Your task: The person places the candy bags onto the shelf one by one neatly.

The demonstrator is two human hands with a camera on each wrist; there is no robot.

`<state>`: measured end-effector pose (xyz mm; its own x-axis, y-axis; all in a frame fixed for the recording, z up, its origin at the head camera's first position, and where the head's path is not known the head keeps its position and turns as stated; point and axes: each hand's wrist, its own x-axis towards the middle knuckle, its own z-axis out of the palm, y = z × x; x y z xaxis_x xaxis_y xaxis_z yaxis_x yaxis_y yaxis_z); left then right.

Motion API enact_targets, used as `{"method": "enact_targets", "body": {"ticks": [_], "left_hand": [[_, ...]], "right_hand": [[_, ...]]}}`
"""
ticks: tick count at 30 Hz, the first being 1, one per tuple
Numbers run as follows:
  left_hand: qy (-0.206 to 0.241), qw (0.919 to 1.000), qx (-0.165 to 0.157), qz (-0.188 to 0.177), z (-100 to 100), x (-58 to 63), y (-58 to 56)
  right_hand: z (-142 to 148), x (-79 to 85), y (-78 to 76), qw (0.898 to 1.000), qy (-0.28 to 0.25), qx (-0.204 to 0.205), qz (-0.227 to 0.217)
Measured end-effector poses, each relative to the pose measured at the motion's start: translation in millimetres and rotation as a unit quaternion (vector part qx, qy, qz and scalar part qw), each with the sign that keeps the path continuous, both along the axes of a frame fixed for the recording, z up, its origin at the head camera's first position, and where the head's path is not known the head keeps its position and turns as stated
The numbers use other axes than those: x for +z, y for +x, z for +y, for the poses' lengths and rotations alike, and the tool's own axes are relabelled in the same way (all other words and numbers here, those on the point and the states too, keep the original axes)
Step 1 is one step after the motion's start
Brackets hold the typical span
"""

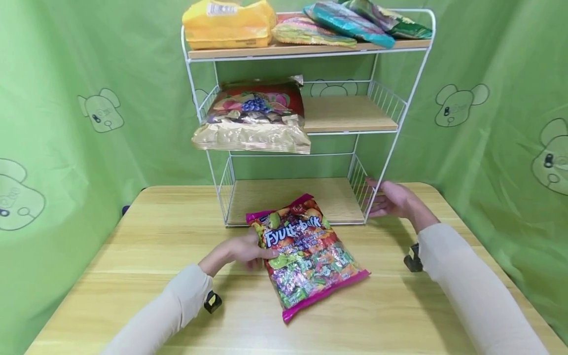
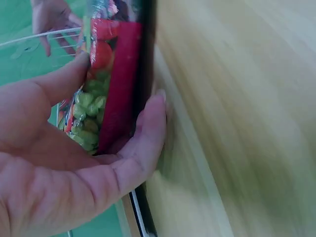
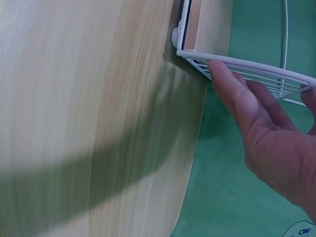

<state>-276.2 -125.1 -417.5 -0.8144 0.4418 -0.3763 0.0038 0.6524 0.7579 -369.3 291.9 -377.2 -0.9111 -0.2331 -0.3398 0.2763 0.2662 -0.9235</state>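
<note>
A bag of fruit chews, colourful with magenta ends, lies at an angle in front of the white wire rack, its far end over the edge of the bottom shelf. My left hand grips the bag's left side. In the left wrist view the thumb is on the printed face and the curled fingers are behind the edge. My right hand touches the rack's lower right side guard from outside. The right wrist view shows its fingers fairly straight against the wires.
A large gold-and-red candy bag overhangs the middle shelf's left half. On the top shelf are a yellow package and several flat packets. The rack stands at the back of the wooden table, before a green curtain.
</note>
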Motion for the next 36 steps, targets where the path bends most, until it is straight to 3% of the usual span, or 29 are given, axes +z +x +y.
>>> {"method": "enact_targets", "body": {"ticks": [7, 13, 17, 21, 27, 31, 36], "left_hand": [[0.101, 0.9904, 0.057, -0.075, 7, 3.2, -4.6], [0.151, 0.9796, 0.065, -0.116, 16, 7.1, -5.4], [0.185, 0.9716, 0.081, -0.123, 24, 5.8, -5.9], [0.213, 0.9620, 0.118, -0.124, 31, 2.9, -5.0], [0.216, 0.9566, 0.171, -0.094, 36, -0.8, -3.0], [0.218, 0.9567, 0.174, -0.083, 37, -6.1, -2.2], [0.227, 0.9519, 0.177, -0.104, 40, -12.2, -4.1]], "right_hand": [[1, -0.2, 0.5, 1.000, -0.001, -0.001, -0.005], [1, 0.0, 0.6, 1.000, -0.007, -0.007, -0.009], [1, 0.0, 0.8, 1.000, -0.007, -0.007, -0.009], [0, 0.9, 1.5, 1.000, -0.007, -0.002, -0.009], [0, 1.9, 1.7, 1.000, -0.012, 0.003, -0.010], [-1, 2.1, 2.0, 1.000, -0.012, 0.000, -0.010], [0, 1.9, 2.5, 1.000, -0.009, 0.000, -0.005]]}}
